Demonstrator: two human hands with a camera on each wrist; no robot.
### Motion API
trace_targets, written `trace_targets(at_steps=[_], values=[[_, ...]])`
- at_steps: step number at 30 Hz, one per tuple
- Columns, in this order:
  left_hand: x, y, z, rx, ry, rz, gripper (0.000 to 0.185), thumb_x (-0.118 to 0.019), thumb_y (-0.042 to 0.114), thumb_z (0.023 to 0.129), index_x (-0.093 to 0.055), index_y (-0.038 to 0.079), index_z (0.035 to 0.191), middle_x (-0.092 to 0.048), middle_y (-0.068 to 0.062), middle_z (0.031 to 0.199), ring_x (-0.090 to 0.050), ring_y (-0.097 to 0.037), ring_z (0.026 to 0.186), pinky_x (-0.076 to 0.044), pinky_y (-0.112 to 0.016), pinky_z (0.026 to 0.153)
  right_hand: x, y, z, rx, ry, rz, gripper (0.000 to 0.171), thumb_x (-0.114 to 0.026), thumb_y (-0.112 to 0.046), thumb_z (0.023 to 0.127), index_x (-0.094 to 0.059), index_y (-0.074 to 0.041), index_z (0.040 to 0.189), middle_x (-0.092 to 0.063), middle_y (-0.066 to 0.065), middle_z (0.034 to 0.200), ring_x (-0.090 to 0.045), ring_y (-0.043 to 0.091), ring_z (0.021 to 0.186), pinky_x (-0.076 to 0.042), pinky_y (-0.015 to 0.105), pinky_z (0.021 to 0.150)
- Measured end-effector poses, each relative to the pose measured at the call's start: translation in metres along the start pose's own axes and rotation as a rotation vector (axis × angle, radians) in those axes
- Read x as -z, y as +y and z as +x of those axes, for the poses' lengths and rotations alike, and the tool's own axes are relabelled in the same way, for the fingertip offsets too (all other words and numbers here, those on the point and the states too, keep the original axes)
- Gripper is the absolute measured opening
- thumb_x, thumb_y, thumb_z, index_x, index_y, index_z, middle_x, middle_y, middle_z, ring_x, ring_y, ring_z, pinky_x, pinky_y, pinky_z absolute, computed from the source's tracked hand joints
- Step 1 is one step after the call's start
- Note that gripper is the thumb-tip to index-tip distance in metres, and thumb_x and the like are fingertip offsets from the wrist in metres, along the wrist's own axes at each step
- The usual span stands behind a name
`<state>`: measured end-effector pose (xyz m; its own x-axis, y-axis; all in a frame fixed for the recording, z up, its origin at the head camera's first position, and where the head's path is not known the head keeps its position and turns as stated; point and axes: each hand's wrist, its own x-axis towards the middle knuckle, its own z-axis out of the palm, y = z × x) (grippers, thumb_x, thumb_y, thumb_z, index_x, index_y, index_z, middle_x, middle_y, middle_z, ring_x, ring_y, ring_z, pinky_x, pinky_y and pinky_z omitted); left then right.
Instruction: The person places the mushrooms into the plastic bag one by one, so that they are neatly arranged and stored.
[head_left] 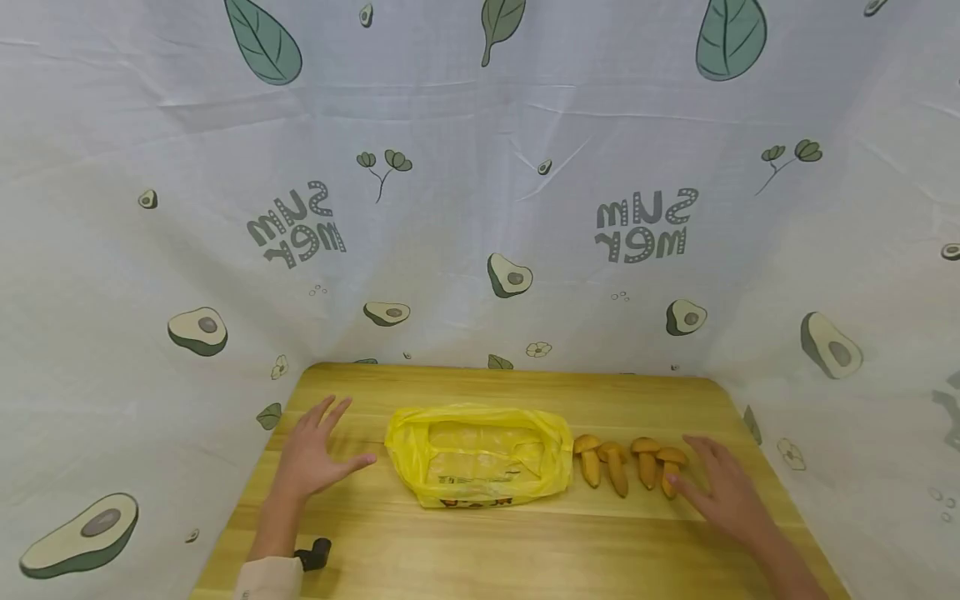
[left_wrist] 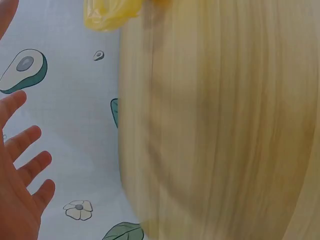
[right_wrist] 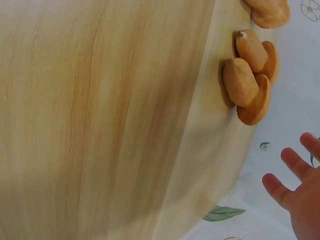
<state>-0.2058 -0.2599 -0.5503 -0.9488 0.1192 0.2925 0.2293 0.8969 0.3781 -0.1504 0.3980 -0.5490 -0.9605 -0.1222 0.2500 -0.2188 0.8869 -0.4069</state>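
Observation:
A yellow plastic bag (head_left: 480, 492) lies on the wooden table with its mouth spread wide, its inside showing. To its right, several orange-brown mushrooms (head_left: 615, 467) lie in a row, caps toward the far side. My left hand (head_left: 307, 458) hovers left of the bag, fingers spread and holding nothing. On the other side, my right hand (head_left: 723, 492) is beside the rightmost mushroom (head_left: 670, 479), with the thumb close to its stem; whether they touch I cannot tell. In the right wrist view, the fingers of that hand (right_wrist: 305, 195) are extended, apart from the mushrooms (right_wrist: 241, 82).
The wooden table (head_left: 510, 550) has rounded far corners. A white cloth (head_left: 450, 217) printed with avocados and leaves hangs behind it and along both sides. A small black object (head_left: 315, 554) sits by the left wrist, next to the light sleeve (head_left: 268, 579).

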Motion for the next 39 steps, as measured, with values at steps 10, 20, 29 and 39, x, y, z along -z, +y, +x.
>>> trace_targets(at_steps=[10,20,29,39], values=[[-0.026,0.01,-0.002,0.002,0.006,-0.17,0.093,-0.081,0.064,0.078,-0.044,0.028,0.157,-0.038,-0.013,0.163,-0.038,-0.049,0.144,-0.039,-0.077,0.101,-0.014,0.002,0.0,-0.097,-0.004,0.078,0.063,-0.064,-0.034,0.103,-0.043,0.006,0.146,-0.045,0.039,0.139,-0.053,0.054,0.116,-0.049,0.072,0.084],[-0.049,0.02,-0.005,0.003,-0.005,-0.332,0.084,-0.081,0.052,0.084,-0.047,0.025,0.155,-0.044,-0.013,0.155,-0.042,-0.047,0.14,-0.042,-0.077,0.1,-0.028,0.003,-0.002,-0.084,0.052,0.081,0.052,-0.063,-0.026,0.103,-0.049,0.008,0.14,-0.052,0.037,0.13,-0.058,0.05,0.109,-0.054,0.065,0.08],[-0.07,0.037,-0.008,0.027,-0.033,-0.437,0.077,-0.078,0.048,0.089,-0.047,0.023,0.156,-0.042,-0.016,0.158,-0.039,-0.047,0.144,-0.038,-0.078,0.103,-0.039,0.003,-0.003,-0.094,0.073,0.084,0.048,-0.063,-0.023,0.103,-0.052,0.009,0.136,-0.054,0.037,0.125,-0.06,0.05,0.104,-0.053,0.066,0.078],[-0.088,0.047,-0.009,0.038,-0.054,-0.482,0.07,-0.073,0.047,0.093,-0.048,0.025,0.155,-0.045,-0.016,0.159,-0.039,-0.047,0.147,-0.034,-0.075,0.11,-0.051,0.005,-0.004,-0.13,0.143,0.107,0.044,-0.067,-0.021,0.1,-0.058,0.008,0.131,-0.06,0.032,0.114,-0.063,0.042,0.095,-0.053,0.045,0.072]])
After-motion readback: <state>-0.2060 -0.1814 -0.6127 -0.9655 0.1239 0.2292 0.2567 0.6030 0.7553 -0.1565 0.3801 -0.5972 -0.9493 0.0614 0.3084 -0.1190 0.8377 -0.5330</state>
